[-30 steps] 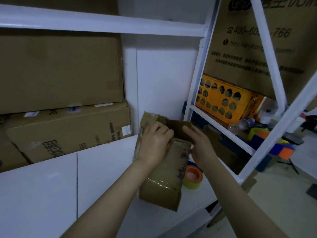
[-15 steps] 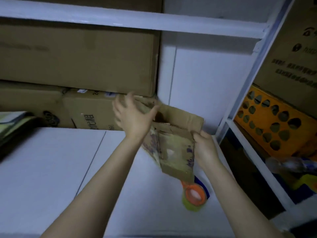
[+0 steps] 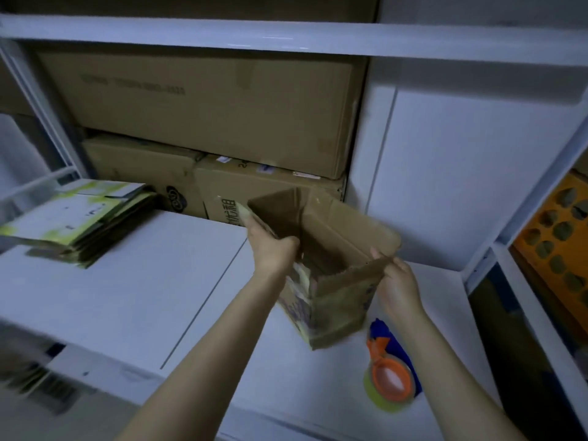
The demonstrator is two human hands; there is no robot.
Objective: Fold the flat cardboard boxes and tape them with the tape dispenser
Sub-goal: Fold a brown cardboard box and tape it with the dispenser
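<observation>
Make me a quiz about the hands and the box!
1. Fill in: the top of the small box, held by the left hand and right hand, is ____.
2. True or false: the tape dispenser is in the right hand.
3. Where is the stack of flat boxes? A: left on the table; B: inside the small box; C: under the tape dispenser.
Key: 1 open; 2 false, it lies on the table; 3 A.

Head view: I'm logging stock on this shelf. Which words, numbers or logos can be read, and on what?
"24", apparently: top of the lower right brown cardboard carton.
Sideways Chinese characters on its front: too blurred.
Faint print line, large upper brown carton: blurred.
Round dark logo, lower left brown carton: no words legible.
Purple print, small open cardboard box: blurred.
Marks on green-and-white flat box stack: unreadable.
</observation>
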